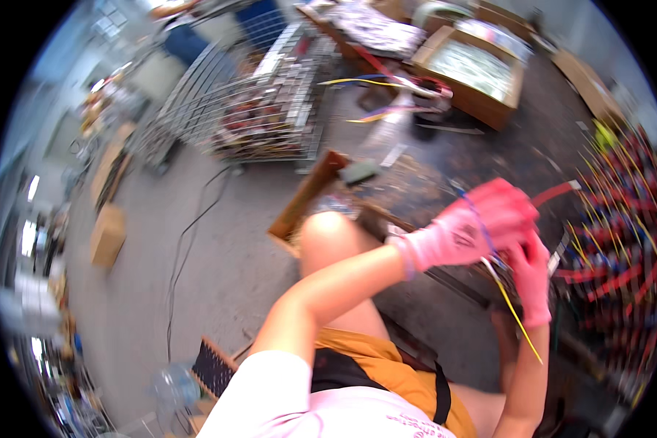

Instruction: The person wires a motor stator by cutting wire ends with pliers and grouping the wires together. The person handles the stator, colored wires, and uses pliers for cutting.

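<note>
Both my hands wear pink gloves with redder fingers and meet at the right of the view, over the edge of the dark worktable. My left hand (pixel 482 220) is closed on a bundle of wires. A blue wire crosses the back of this glove, and a red sleeved end (pixel 556 193) sticks out on its far right side. Just below, my right hand (pixel 531 281) is closed on the same bundle, fingers against the left hand's. From between them a yellow wire (pixel 515 312) with a white part hangs toward my lap. Motion blur and the gloves hide the gripped portion.
Piled along the right are many red, blue and yellow wire bundles (pixel 613 219). The worktable (pixel 504 157) carries more wires (pixel 409 91) and a cardboard box (pixel 482 109) of clear bags. An open carton (pixel 306 197) sits by my knee. Beyond stands a wire-mesh cart (pixel 263 117); a black cable (pixel 179 270) crosses the floor.
</note>
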Action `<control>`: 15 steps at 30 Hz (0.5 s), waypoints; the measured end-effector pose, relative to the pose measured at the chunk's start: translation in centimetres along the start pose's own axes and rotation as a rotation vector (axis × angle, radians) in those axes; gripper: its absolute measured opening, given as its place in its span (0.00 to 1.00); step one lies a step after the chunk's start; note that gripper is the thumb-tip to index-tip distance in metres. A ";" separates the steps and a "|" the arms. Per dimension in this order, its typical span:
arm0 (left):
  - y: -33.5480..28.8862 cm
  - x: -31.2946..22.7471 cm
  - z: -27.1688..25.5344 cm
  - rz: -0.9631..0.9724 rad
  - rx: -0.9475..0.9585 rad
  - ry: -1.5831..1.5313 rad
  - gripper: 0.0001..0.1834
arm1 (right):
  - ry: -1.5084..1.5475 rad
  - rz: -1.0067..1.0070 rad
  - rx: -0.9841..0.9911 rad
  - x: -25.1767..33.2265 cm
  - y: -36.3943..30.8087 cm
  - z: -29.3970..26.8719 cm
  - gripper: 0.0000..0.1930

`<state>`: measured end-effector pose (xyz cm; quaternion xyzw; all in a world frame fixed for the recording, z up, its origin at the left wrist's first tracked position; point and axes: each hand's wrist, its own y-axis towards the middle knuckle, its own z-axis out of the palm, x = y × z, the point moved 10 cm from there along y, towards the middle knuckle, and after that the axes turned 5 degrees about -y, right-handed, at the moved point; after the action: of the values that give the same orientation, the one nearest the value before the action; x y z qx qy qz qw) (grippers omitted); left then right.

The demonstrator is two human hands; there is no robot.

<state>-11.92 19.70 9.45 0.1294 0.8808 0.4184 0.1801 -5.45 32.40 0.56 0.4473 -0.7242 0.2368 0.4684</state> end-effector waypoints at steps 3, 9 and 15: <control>-0.4 -0.5 0.3 0.210 0.065 0.286 0.16 | 0.247 0.106 0.062 -1.3 -0.3 0.9 0.11; -3.0 0.2 0.4 0.197 0.083 0.289 0.05 | 0.098 0.046 0.086 1.3 -2.6 1.8 0.11; -3.0 2.8 3.2 -0.047 0.177 -0.002 0.07 | -0.233 -0.102 -0.095 1.3 -3.1 0.3 0.07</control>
<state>-13.35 21.06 4.64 0.1246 0.9169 0.3344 0.1786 -3.13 30.05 1.35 0.4855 -0.7604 0.1246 0.4130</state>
